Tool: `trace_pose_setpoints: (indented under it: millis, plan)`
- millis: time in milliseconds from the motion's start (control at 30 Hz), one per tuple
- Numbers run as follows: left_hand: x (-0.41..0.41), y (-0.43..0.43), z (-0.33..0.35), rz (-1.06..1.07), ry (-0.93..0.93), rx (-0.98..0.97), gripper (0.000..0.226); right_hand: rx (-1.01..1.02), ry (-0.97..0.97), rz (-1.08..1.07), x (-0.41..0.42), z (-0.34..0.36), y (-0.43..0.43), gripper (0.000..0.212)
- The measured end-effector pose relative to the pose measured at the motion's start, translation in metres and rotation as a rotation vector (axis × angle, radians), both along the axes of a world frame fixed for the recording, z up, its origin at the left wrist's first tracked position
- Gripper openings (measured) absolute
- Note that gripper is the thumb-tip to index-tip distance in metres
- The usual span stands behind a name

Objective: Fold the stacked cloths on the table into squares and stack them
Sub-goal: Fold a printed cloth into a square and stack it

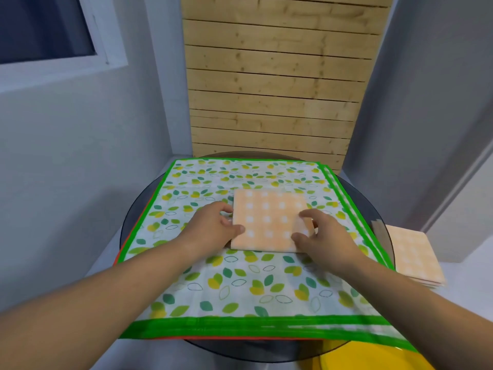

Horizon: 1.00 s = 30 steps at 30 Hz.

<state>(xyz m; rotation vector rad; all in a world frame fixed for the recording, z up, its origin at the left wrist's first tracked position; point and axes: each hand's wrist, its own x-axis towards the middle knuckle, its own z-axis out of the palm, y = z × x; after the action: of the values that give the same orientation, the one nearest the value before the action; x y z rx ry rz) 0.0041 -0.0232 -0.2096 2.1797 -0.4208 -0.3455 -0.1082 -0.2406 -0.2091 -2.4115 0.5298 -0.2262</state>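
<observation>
An orange checked cloth [268,221], folded into a square, lies on a stack of unfolded leaf-print cloths with green borders [234,287]. My left hand [213,225] grips the square's left edge, thumb on top. My right hand [322,236] holds its right side near the lower corner, fingers curled over the cloth. A stack of folded orange checked squares [413,256] sits to the right, past the table's rim.
The cloths cover a round dark glass table [378,206]. A red-edged cloth [133,231] peeks out under the stack on the left. A yellow round object [360,359] sits below the table's near right. Grey walls and a wooden slat panel stand behind.
</observation>
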Motion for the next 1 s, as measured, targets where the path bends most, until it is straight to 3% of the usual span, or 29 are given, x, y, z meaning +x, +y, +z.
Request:
trace_pose_setpoints:
  millis: [167,333,400,600,1000]
  plan:
    - [-0.010,-0.003,-0.005,-0.009,-0.052,0.062,0.045,-0.088,0.117,0.006,-0.002,0.000,0.005,0.050]
    - [-0.022,-0.014,-0.002,-0.081,-0.121,0.293,0.062,-0.196,0.233,-0.014,-0.003,-0.002,0.016,0.065]
    - [-0.031,-0.020,-0.002,-0.116,-0.144,0.390,0.059,-0.258,0.248,-0.036,-0.003,-0.004,0.020,0.070]
    - [-0.045,-0.029,-0.021,-0.112,-0.438,0.634,0.081,-0.373,0.223,-0.082,-0.007,-0.014,0.035,0.072]
    - [-0.038,-0.028,-0.025,-0.112,-0.442,0.714,0.094,-0.387,0.163,-0.092,-0.013,-0.022,0.031,0.059]
